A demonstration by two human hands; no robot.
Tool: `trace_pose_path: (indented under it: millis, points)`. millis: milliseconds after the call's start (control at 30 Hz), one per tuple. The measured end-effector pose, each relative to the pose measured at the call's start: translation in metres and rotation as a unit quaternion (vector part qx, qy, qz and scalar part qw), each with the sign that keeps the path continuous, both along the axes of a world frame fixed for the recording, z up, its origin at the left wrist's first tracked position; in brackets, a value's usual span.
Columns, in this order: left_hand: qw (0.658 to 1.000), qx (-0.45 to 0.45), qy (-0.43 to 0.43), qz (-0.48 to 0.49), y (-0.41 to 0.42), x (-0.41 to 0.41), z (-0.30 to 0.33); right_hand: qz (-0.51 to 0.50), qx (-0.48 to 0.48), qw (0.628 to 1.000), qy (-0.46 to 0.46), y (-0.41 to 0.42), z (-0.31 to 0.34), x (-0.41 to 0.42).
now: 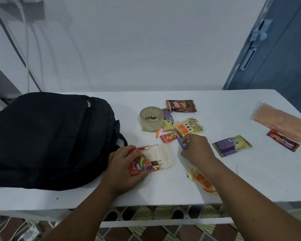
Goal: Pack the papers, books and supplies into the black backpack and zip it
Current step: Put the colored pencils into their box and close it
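Note:
The black backpack (47, 138) lies flat on the left of the white table (215, 180), its zipper closed. My left hand (123, 166) grips an orange box of coloured pencils (151, 160) just right of the backpack. My right hand (196, 146) pinches a blue pencil (180, 143) beside the box. Two more loose pencils, orange (157, 133) and green (179, 133), lie near the snack packets. A roll of clear tape (151, 118) stands behind them.
Snack packets are scattered over the table: a brown one (181, 105), a red one (169, 136), a yellow-orange one (189, 127), a purple one (231, 145), one under my right forearm (201, 180). A long orange packet (281, 121) and red bar (283, 142) lie far right.

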State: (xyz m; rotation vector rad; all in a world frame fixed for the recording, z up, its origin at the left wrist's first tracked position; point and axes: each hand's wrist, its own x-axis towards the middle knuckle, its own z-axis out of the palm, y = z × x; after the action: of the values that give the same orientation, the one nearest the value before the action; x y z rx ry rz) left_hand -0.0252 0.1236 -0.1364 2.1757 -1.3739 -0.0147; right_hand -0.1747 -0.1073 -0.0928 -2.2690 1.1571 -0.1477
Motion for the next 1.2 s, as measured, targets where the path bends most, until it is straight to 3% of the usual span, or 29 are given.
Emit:
trace_pose_path:
  millis: [100,200,333,467,667,833,933,1033,1100,1200]
  points:
    - [1.0,0.0,0.004,0.003,0.0,0.0,-0.002,0.001,0.01,0.998,-0.062,0.007,0.005,-0.002]
    - [1.0,0.001,0.002,0.002,0.001,0.0,-0.002,0.082,-0.01,0.987,-0.138,0.022,0.006,0.0]
    - [1.0,0.003,0.003,-0.001,0.001,0.001,-0.001,0.238,-0.105,0.963,-0.069,0.036,-0.005,0.015]
    - [1.0,0.002,0.004,-0.004,0.001,0.001,-0.002,0.279,-0.116,0.953,-0.015,0.044,-0.013,0.026]
    - [1.0,-0.007,0.004,-0.002,0.001,0.001,-0.002,0.305,-0.041,0.947,-0.093,0.057,-0.021,0.026]
    - [1.0,0.0,0.008,-0.003,0.0,0.002,-0.003,0.212,0.079,0.946,-0.233,0.057,-0.018,0.02]
    - [1.0,-0.004,0.005,-0.007,0.001,0.003,-0.004,0.124,-0.025,0.955,-0.267,0.036,-0.017,0.015]
    - [1.0,-0.015,-0.004,-0.007,0.0,0.002,-0.004,0.031,-0.095,0.981,-0.164,0.008,-0.018,0.008]
    - [1.0,-0.019,-0.011,-0.005,0.0,0.002,-0.005,-0.005,-0.069,0.995,-0.066,-0.003,-0.019,0.007]
    - [1.0,-0.021,-0.013,0.0,-0.001,0.002,-0.004,-0.005,-0.032,0.999,-0.029,-0.009,-0.015,0.007]
